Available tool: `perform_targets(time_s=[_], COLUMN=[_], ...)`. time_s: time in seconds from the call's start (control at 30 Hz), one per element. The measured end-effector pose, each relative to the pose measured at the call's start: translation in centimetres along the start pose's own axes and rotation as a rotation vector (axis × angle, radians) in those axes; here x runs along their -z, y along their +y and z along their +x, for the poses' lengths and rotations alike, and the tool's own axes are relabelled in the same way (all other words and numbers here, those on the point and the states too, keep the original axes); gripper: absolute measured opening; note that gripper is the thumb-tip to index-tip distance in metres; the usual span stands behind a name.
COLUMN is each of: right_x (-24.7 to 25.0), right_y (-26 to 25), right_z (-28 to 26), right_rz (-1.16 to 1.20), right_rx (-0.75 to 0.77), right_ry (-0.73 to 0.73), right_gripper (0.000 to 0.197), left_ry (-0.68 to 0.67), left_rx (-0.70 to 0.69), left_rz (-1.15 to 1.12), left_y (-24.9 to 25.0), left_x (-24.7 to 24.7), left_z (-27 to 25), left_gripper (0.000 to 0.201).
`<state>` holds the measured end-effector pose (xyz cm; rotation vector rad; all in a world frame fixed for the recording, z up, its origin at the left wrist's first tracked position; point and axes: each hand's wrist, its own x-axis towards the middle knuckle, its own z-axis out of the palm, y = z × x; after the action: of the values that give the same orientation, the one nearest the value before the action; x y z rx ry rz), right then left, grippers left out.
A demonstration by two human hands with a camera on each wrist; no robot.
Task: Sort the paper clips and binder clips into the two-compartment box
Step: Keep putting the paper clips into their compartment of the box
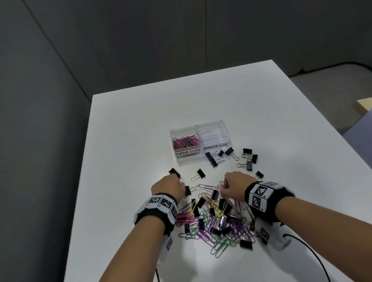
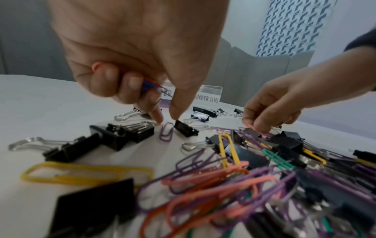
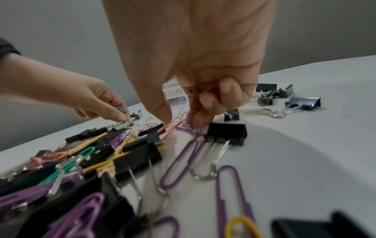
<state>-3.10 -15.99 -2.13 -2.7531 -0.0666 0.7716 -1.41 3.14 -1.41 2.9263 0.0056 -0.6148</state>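
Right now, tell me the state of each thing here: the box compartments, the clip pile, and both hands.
Paper clips compartment: holds colored paper clips.
Binder clips compartment: empty.
Clip pile: mixed, unsorted on the table.
Left hand: holds a blue paper clip, reaching for a purple one.
Right hand: holds paper clips, pinching another.

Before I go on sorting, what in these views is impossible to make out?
- Head view: what either hand holds; the backs of the left hand and right hand cover the fingers.
- Left wrist view: the box label for paper clips, behind the fingers.
- Both wrist views: the near pile is blurred; no count possible.
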Motion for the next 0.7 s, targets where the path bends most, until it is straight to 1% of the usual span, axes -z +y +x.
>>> perform_targets(time_s=[0.07,0.17,0.2,0.3,0.37,0.43,0.53,0.63,0.7], right_x=[-0.1,-0.1,-0.1,0.0,-0.1,-0.1,-0.2,-0.1,0.1], right_y=[0.0,-0.2,-0.3,-0.7,-0.8,-0.9,-0.7,-0.4,-0.1], right_z=[0.1,0.2,0.3,0.1,0.2,0.2,0.2,0.1,0.1], right_rz=[-0.018,-0.015,-0.016,-0.030,-0.024,-0.017,-0.033,-0.026,-0.004], right_rx=[-0.003,-0.039,-0.051,-0.073,-0.085,-0.087,-0.072,-0.048,-0.033], right_ry=[-0.013,0.002,0.005,0.010,0.011,0.005,0.002,0.030,0.042], right_gripper=[0.027,0.027,0.024,0.009,0.007,0.007,0.018,0.010,0.010], left_ry=[-0.014,-0.036,-0.038,-0.052,-0.055,-0.029,0.022,0.045,0.039], left_rx=[0.014,0.030,0.031,0.017,-0.008,-0.041,-0.098,-0.124,-0.130], left_rz=[-0.013,-0.030,-0.029,-0.023,-0.031,-0.041,-0.059,-0.152,-0.209], left_y=[-0.1,-0.1,0.0,0.1,0.3,0.2,-0.2,-0.4,-0.5], left_x=[-0.1,-0.4,-0.6,-1.0,-1.2,-1.7,-2.2,-1.9,-1.5], left_z=[0.3,0.7,0.8,0.7,0.7,0.6,0.2,-0.2,-0.3], left_gripper=[0.030,0.029,0.029,0.028,0.026,0.025,0.023,0.020,0.025])
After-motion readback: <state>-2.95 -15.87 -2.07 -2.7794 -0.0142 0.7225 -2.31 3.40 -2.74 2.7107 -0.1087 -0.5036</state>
